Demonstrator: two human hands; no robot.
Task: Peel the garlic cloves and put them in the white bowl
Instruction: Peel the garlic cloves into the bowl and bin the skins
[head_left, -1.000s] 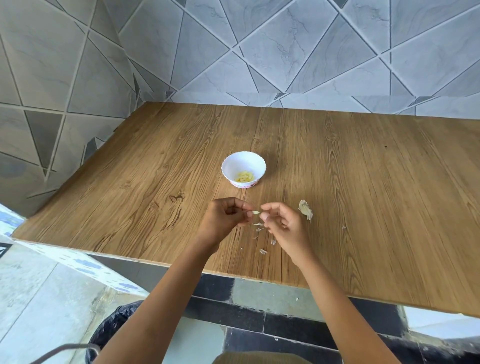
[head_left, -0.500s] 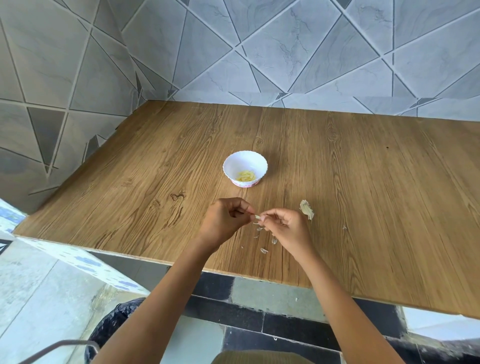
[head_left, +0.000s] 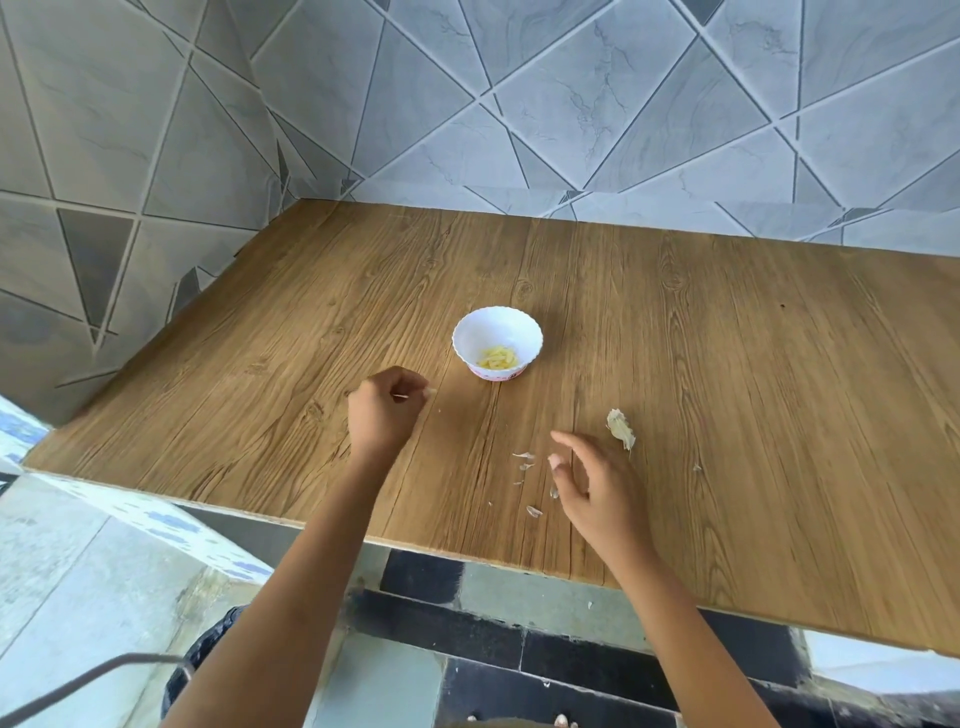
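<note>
Cloves (head_left: 497, 358) in bowl (head_left: 496, 325) on table (head_left: 727, 364); peels (head_left: 523, 456) before it.

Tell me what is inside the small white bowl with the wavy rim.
Pale yellow peeled garlic cloves lie heaped on the bottom of the white bowl. Anything beneath the heap is covered.

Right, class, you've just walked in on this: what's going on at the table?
A person is peeling garlic at a wooden table. The left hand pinches a small pale piece, seemingly a garlic clove, just short of the white bowl, which already holds peeled cloves. The right hand hangs open over scraps of skin. A larger papery piece lies beside it.
</note>
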